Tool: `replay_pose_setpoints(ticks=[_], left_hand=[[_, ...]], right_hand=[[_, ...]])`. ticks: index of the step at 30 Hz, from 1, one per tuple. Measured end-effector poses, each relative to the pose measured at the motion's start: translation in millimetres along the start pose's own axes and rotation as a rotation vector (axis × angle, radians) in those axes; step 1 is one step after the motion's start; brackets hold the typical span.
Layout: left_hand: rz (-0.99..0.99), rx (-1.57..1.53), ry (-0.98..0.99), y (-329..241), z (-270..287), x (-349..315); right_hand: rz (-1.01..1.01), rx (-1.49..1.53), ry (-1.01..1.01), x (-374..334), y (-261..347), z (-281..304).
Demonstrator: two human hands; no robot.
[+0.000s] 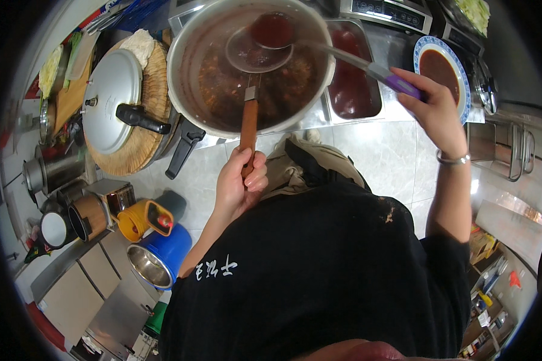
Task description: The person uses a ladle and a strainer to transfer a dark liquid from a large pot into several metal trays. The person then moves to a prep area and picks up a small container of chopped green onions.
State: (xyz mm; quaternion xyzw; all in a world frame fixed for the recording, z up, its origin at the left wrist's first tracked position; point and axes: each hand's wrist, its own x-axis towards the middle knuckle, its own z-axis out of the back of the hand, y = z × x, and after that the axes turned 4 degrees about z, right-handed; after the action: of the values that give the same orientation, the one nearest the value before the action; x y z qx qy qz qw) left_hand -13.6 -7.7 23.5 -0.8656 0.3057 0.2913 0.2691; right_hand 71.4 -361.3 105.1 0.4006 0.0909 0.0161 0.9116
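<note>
My left hand [242, 180] is closed round the wooden handle of a round strainer [259, 60], which is held over a large steel pot [176, 78]. In the pot is dark reddish-brown liquid [223, 90] with many small bits in it. My right hand [430, 105] grips the purple and grey handle of a ladle [379, 72]. The ladle's bowl, with dark red liquid in it, is above the far part of the strainer; whether they touch I cannot tell. Right beside the pot, a rectangular steel pan [376, 90] contains dark red liquid.
A blue-and-white rimmed dish [424, 45] of brown sauce is at the far right. Induction cookers [388, 13] stand behind. To the left, a pressure cooker lid [111, 99] lies on a round wooden board [153, 99]. Blue [177, 240] and yellow [126, 222] buckets stand at lower left.
</note>
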Motion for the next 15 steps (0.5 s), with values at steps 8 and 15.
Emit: replay_pose_setpoints(ticks=[8,15], left_hand=[[0.015,0.058,0.014,-2,0,0],[0.032,0.044,-0.003,-1,7,4]], right_hand=[[-0.102,0.115,-0.167,-67,-7,68],[-0.153,-0.027,-0.195,-84,-60,71]])
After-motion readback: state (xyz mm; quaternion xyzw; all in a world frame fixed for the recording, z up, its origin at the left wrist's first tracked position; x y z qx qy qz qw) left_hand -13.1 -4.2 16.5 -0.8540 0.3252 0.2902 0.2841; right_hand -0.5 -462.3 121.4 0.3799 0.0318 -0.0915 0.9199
